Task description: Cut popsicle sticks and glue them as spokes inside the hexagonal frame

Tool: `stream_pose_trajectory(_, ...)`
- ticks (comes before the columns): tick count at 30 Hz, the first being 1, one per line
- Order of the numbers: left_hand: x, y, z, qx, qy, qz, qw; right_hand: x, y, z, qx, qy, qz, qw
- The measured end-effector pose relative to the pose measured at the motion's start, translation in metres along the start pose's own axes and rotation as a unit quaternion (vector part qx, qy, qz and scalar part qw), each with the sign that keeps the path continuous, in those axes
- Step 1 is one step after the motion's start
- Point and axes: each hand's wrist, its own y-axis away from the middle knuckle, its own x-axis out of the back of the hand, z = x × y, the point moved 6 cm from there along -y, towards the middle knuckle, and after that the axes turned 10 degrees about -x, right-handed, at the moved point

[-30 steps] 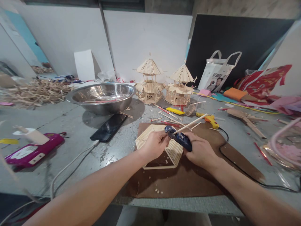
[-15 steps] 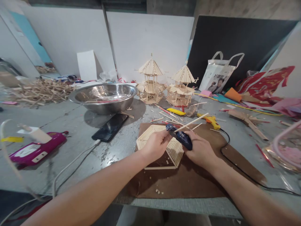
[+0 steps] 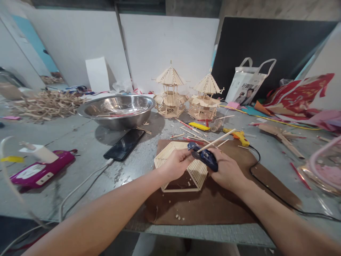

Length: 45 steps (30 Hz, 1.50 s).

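My right hand is closed around the dark blue handles of a pliers-like cutter, its head pointing left. A thin pale wooden stick crosses the cutter's jaws and slants up to the right. My left hand is pinched at the lower end of this stick, right beside the jaws; the fingertips partly hide that end. Below both hands a hexagonal panel of pale sticks lies on a brown board. One section at its near side is an open frame showing the board.
Two stick pagodas stand behind, beside a steel basin. Nearby lie a phone, a yellow glue gun with a black cord, a yellow utility knife and loose sticks. A purple power strip sits left.
The hands, cutter and stick keep almost the same pose over the panel. The whole view has shifted slightly with the head.
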Motion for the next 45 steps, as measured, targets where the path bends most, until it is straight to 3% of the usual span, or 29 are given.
stream_pose_trajectory(8, -0.003, 0.002, -0.007, 0.056, 0.132, -0.037, 0.989, 0.002, 0.002, -0.001, -0.01, -0.015, -0.016, 1.0)
stream_pose_trajectory(13, -0.011, 0.008, -0.015, 0.138, 0.256, -0.072, 0.954, 0.003, 0.003, -0.002, -0.003, -0.029, -0.013, 0.999)
stream_pose_trajectory(18, -0.015, 0.012, -0.013, 0.189, 0.313, -0.099, 0.925, 0.003, 0.004, -0.003, 0.004, -0.032, -0.028, 0.999)
stream_pose_trajectory(24, -0.013, 0.011, -0.016, 0.164, 0.289, -0.089, 0.939, 0.004, 0.005, -0.004, -0.003, -0.006, -0.041, 0.999)
stream_pose_trajectory(26, -0.011, 0.009, -0.017, 0.137, 0.237, -0.079, 0.959, 0.004, 0.004, -0.003, -0.009, 0.01, -0.044, 0.999)
stream_pose_trajectory(30, -0.004, 0.002, -0.007, 0.02, 0.081, -0.02, 0.996, 0.0, 0.003, 0.001, -0.031, 0.051, -0.056, 0.997)
stream_pose_trajectory(35, 0.0, 0.001, 0.001, -0.018, -0.053, 0.016, 0.998, -0.001, 0.001, 0.002, -0.054, 0.063, -0.048, 0.995)
stream_pose_trajectory(42, -0.002, -0.001, -0.002, -0.009, 0.053, -0.006, 0.999, -0.001, -0.001, 0.001, -0.005, -0.008, -0.023, 1.0)
stream_pose_trajectory(45, -0.002, 0.001, -0.007, 0.031, 0.094, -0.017, 0.995, -0.001, 0.0, 0.002, -0.001, -0.027, -0.025, 0.999)
